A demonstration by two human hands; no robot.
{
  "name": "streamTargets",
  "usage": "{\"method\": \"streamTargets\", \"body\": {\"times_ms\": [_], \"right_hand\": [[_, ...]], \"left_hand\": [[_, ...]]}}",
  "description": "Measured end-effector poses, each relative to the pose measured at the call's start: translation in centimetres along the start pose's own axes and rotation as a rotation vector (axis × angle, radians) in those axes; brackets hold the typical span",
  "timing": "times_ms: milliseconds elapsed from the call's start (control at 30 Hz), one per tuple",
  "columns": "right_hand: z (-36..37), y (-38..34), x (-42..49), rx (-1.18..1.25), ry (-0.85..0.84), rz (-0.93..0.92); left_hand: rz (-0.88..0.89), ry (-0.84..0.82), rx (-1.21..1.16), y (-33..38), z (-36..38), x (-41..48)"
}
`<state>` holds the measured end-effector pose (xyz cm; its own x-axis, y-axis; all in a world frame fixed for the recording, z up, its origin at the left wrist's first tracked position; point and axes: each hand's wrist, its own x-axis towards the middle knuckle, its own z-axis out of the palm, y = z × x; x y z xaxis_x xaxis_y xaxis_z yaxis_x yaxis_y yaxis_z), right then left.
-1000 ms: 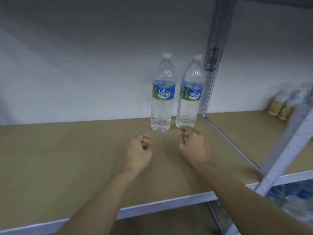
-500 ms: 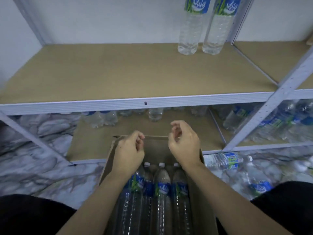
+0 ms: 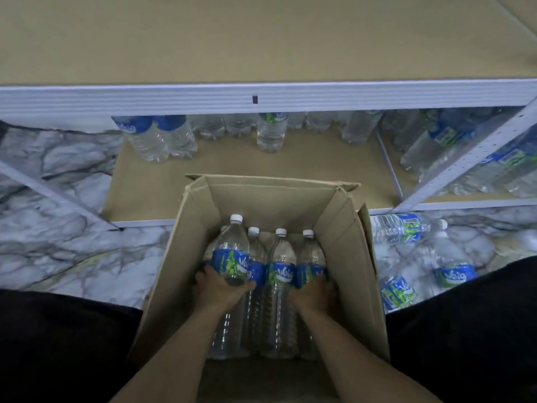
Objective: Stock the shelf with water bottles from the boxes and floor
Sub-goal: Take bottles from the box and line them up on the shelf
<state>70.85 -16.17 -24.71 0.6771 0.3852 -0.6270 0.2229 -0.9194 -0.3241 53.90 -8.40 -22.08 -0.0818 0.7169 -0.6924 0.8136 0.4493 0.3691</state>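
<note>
There is only one view, from the person's head. It faces forward and steeply down, close above the open cardboard box (image 3: pixel 345 257) on the floor, and the shelf (image 3: pixel 174 97) front edge crosses the upper part.

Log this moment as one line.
stage: pick from cardboard box | left hand: grips leftmost bottle, raised | right hand: grips rightmost bottle

Matt cardboard box (image 3: pixel 345 242), glossy clear plastic bottles (image 3: pixel 279 274), marbled floor (image 3: pixel 58 251).

Inside the box (image 3: pixel 343 228), the left hand (image 3: pixel 220 289) grips a raised bottle (image 3: pixel 231 248) — the right hand (image 3: pixel 315 292) grips the end bottle (image 3: pixel 310 254).
</note>
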Motion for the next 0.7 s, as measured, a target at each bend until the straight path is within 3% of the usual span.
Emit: {"method": "streamTargets", "body": {"times_ms": [267, 533, 700], "right_hand": [[2.5, 1.5, 3.0, -0.101, 0.094, 0.128], [2.2, 1.5, 4.0, -0.18, 0.014, 0.164], [1.3, 1.3, 5.1, 0.296, -0.187, 0.268]], "left_hand": [[-0.015, 0.13, -0.074, -1.4, 3.1, 1.1], [-0.041, 0.143, -0.104, -2.0, 3.1, 2.0], [-0.067, 0.084, -0.121, -2.1, 2.1, 2.4]]}}
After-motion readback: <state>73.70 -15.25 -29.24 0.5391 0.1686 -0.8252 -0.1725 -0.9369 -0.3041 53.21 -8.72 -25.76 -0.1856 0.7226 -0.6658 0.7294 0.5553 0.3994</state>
